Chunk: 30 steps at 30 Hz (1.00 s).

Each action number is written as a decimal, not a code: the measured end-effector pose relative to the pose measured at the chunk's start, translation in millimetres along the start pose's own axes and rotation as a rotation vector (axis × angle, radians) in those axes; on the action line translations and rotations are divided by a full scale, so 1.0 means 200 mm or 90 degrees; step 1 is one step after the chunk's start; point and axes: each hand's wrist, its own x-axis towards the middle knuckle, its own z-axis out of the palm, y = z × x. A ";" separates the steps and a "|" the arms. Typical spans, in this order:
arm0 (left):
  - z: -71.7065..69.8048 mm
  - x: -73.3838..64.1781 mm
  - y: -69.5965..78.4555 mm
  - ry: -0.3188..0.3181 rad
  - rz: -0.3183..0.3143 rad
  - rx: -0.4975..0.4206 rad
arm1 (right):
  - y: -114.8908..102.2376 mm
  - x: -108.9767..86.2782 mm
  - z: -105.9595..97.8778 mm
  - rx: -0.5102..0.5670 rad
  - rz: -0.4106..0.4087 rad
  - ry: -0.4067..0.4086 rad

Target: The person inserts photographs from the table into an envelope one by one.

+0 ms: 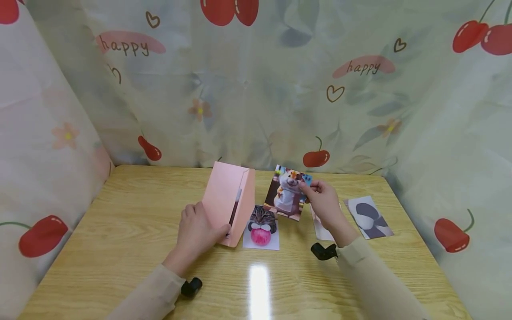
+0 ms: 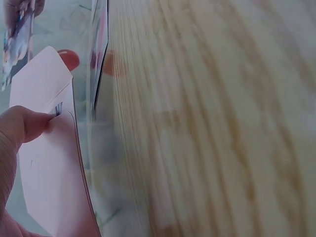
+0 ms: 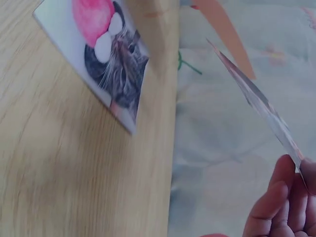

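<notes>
My left hand (image 1: 198, 231) grips a pink envelope (image 1: 222, 186) near its lower end, thumb across the front and fingers behind. The envelope's flap stands open to the right, and a dark strip of something inside shows through the opening. In the left wrist view the thumb presses the envelope (image 2: 49, 168) near its opening. My right hand (image 1: 325, 202) pinches a picture card (image 1: 289, 193) of a hamster-like animal by its right edge; the right wrist view shows this card (image 3: 266, 113) almost edge-on. Below and between the hands, a cat card (image 1: 261, 229) with a pink ball lies on the table.
On the wooden table (image 1: 132, 213), a grey and white card (image 1: 369, 218) lies at the right. Another pale card (image 1: 322, 230) lies partly hidden under the right hand. A patterned curtain (image 1: 248, 111) encloses the back and sides.
</notes>
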 end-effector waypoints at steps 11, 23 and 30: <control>0.02 -0.03 0.03 0.028 0.032 0.028 | -0.08 -0.02 0.12 0.040 -0.063 0.016; 0.01 -0.03 0.03 0.046 0.040 0.044 | -0.08 -0.01 0.11 0.084 -0.081 0.117; 0.03 -0.02 0.04 0.046 0.042 0.038 | -0.07 -0.03 0.17 0.132 -0.133 0.159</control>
